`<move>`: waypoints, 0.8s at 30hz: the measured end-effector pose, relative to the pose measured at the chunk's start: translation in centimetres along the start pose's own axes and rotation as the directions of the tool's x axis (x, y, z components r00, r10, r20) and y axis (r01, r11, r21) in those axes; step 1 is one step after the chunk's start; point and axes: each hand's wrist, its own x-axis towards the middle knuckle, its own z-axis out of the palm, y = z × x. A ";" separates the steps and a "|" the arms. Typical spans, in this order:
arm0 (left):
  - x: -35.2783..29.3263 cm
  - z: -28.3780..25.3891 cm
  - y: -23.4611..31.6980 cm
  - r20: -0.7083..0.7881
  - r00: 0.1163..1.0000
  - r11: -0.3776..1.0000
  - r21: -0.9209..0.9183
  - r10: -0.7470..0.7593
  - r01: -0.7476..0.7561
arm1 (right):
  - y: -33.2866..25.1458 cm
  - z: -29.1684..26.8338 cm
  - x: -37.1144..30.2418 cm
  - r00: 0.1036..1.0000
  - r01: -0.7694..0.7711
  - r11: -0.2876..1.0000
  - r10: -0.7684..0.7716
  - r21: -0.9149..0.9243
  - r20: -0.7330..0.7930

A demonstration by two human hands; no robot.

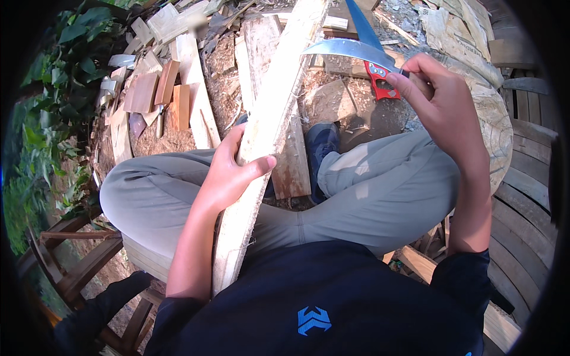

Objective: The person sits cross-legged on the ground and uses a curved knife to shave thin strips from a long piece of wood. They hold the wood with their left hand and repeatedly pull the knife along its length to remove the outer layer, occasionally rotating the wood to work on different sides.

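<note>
My left hand (228, 175) is wrapped round a long pale wooden plank (276, 107), with the thumb along its right edge. The plank slants from my lap up past the top of the picture. My right hand (445, 110) grips the short handle of a sickle (350, 48). The curved steel blade points left, and its tip lies at the plank's right edge; I cannot tell whether they touch. Beyond the sickle lies a hand saw (378, 77) with a red handle and a blue blade, partly behind the sickle.
Offcuts of wood (142, 92) and wood shavings cover the ground ahead and to the left. Another board (291, 166) lies between my feet. Leafy plants (65, 77) stand at the left. Slatted wood (525, 172) runs along the right, near a flattened printed sack (460, 44).
</note>
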 end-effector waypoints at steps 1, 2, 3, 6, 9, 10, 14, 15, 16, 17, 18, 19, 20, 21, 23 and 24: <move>-0.1 -0.1 0.0 0.001 1.000 1.000 -0.015 0.002 -0.002 | -0.1 0.5 -1.0 1.000 -0.004 1.000 0.004 -0.001 -0.020; -0.1 -0.1 -0.1 0.005 1.000 1.000 -0.031 0.002 -0.002 | -0.1 1.0 -1.9 0.999 -0.011 1.000 0.011 -0.003 -0.038; -0.1 -0.2 -0.1 0.009 1.000 0.999 -0.047 0.002 -0.001 | 0.0 1.5 -2.5 0.997 -0.060 0.998 0.061 0.027 -0.038; 0.0 -0.4 0.0 0.017 1.000 1.000 -0.013 0.009 -0.009 | -1.0 1.9 -3.4 0.989 -0.131 0.978 0.141 0.164 -0.049; -0.2 -0.1 0.1 0.039 0.999 0.999 -0.053 -0.007 0.009 | -1.1 2.4 -3.9 0.991 -0.100 0.979 0.114 0.180 -0.070; -0.3 -0.1 0.1 0.036 0.999 0.999 -0.049 -0.005 0.007 | -1.0 2.6 -4.0 0.992 -0.085 0.986 0.097 0.145 -0.081; -0.4 0.0 0.1 0.037 0.999 1.000 -0.014 -0.004 0.005 | -1.2 2.9 -4.2 0.993 -0.081 0.994 0.087 0.078 -0.080; -0.4 -0.1 0.1 0.040 0.999 1.000 0.000 -0.005 0.005 | -1.3 2.9 -4.2 0.993 -0.094 0.992 0.100 0.080 -0.070; -0.4 -0.1 0.3 0.036 0.999 1.000 -0.006 -0.008 0.008 | -1.5 3.0 -4.3 0.992 -0.099 0.991 0.105 0.092 -0.064; -0.5 0.0 0.4 0.033 0.999 1.000 -0.012 -0.010 0.010 | -1.6 3.2 -4.4 0.992 -0.105 0.989 0.111 0.103 -0.059; -0.5 0.2 0.5 0.030 0.999 1.000 -0.019 -0.012 0.012 | -1.7 3.2 -4.5 0.992 -0.110 0.987 0.117 0.114 -0.054; -0.6 0.2 0.5 0.018 1.000 1.000 0.000 -0.006 0.006 | -1.9 3.3 -4.4 0.993 -0.092 0.995 0.095 0.048 -0.071; -0.6 0.2 0.5 0.007 1.000 1.000 0.018 0.000 0.000 | -2.0 3.3 -4.4 0.994 -0.074 0.997 0.072 -0.019 -0.087; -0.6 0.3 0.4 -0.004 1.000 0.999 0.037 0.007 -0.007 | -2.1 3.3 -4.4 0.994 -0.057 0.995 0.049 -0.085 -0.102; -0.5 0.4 0.1 -0.008 1.000 0.996 0.083 0.014 -0.013 | -2.8 3.1 -4.7 0.994 -0.030 0.984 0.011 -0.178 -0.106; -0.4 0.5 -0.1 -0.011 1.000 0.994 0.106 0.017 -0.016 | -3.1 3.2 -4.8 0.994 -0.015 0.975 -0.009 -0.223 -0.106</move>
